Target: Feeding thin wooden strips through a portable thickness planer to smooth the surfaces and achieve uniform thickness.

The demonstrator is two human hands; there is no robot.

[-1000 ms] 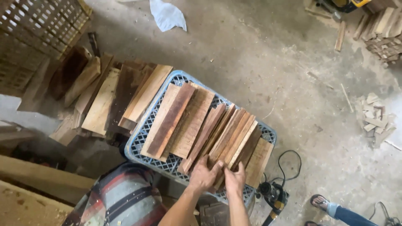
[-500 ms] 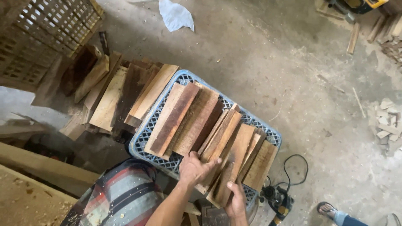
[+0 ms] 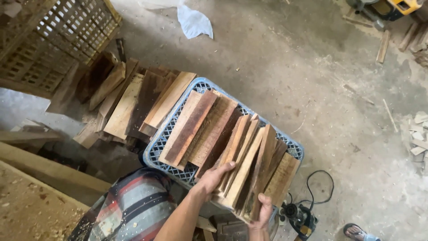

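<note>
Several short wooden boards (image 3: 209, 129) lie side by side on a blue plastic crate (image 3: 162, 140). My left hand (image 3: 214, 178) grips the near ends of a few narrow boards (image 3: 243, 156) standing on edge in the middle of the stack. My right hand (image 3: 263, 214) holds the near end of a darker upright board (image 3: 263, 167) from below, at the crate's near right corner. A wider board (image 3: 283, 178) lies flat at the far right of the crate.
A loose pile of boards (image 3: 129, 98) leans left of the crate, below a wooden slatted crate (image 3: 58, 40). A power tool with a black cable (image 3: 301, 216) lies on the concrete floor at the right. Wood offcuts (image 3: 419, 134) lie far right; a sandalled foot (image 3: 356, 232) shows at the bottom.
The view has shifted so the crate sits closer. My left hand has moved up onto the narrow boards, and the boards in both hands now stand more on edge and fan apart.
</note>
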